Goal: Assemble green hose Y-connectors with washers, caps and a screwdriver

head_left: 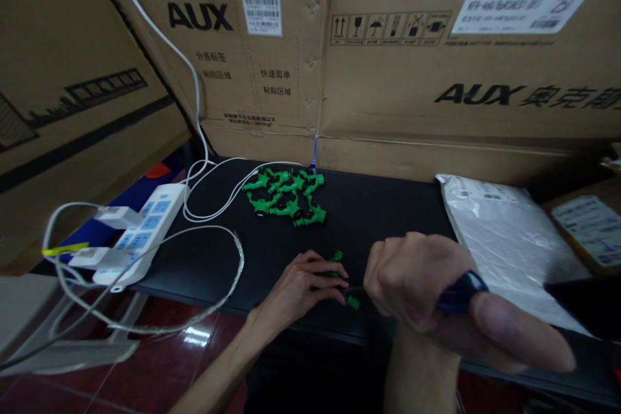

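Note:
My left hand (pixel 301 281) is closed around a green plastic hose splitter (pixel 352 302), pressing it near the front of the black table. Fingers cover most of that piece, and only its green ends show. My right hand (pixel 417 278) is wrapped round the dark blue handle of a screwdriver (pixel 460 292), with the thumb stretched out to the right. From the fist its thin metal shaft points left to the piece under my left fingers. Whether the tip touches it cannot be made out. Behind, several green splitters with black parts (pixel 286 207) lie in a cluster.
A white power strip (pixel 155 220) with plugs and looping cables (pixel 237 252) lies at the left. To the right is a silvery plastic package (pixel 504 239). Large cardboard boxes (pixel 388 110) stand along the back and left of the black table (pixel 383 207).

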Tool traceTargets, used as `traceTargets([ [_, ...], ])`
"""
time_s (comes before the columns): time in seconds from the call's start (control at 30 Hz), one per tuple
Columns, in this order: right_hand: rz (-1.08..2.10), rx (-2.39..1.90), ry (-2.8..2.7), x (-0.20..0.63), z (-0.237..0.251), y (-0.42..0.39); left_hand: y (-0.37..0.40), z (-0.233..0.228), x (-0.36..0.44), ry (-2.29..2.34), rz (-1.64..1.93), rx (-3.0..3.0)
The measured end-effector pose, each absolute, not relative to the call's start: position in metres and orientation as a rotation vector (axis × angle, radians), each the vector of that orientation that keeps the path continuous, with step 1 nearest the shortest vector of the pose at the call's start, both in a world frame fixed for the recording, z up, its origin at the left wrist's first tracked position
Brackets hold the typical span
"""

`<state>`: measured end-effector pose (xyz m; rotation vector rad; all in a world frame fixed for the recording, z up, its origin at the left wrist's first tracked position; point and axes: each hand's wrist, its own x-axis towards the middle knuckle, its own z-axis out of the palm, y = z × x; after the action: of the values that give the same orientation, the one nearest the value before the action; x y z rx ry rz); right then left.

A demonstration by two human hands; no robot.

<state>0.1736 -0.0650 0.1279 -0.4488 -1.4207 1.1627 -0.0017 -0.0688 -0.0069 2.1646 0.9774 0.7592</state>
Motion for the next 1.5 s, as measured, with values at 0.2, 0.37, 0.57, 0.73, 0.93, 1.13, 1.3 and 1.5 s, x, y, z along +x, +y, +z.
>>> traceTargets([
  [0.2, 0.684, -0.726, -0.870, 0.140, 0.138, -0.066, -0.070, -0.007, -0.002, 0.975, 0.722, 2.186],
  [0.37, 0.550, -0.858, -0.767, 0.137, 0.139, -0.065, -0.069, -0.010, -0.002, 0.981, 0.725, 2.204],
  [0.57, 1.472, -0.274, -1.231, 0.174, 0.142, -0.049, -0.068, -0.008, -0.002, 0.983, 0.718, 2.211],
  [0.73, 1.681, 0.299, -1.424, 0.180, 0.136, -0.025, -0.069, -0.005, -0.001, 1.018, 0.667, 2.244],
  [0.93, 1.327, -0.200, -1.130, 0.174, 0.135, -0.047, -0.069, -0.005, -0.002, 1.021, 0.676, 2.214],
  [1.13, 0.722, -0.637, -0.876, 0.154, 0.132, -0.066, -0.071, -0.001, -0.003, 1.042, 0.637, 2.209],
  [1.3, 0.459, -0.893, -0.814, 0.136, 0.133, -0.072, -0.073, -0.001, -0.003, 1.072, 0.641, 2.235],
  [1.5, 0.553, -1.065, -1.166, 0.159, 0.133, -0.076, -0.073, -0.005, -0.004, 1.071, 0.684, 2.325],
])
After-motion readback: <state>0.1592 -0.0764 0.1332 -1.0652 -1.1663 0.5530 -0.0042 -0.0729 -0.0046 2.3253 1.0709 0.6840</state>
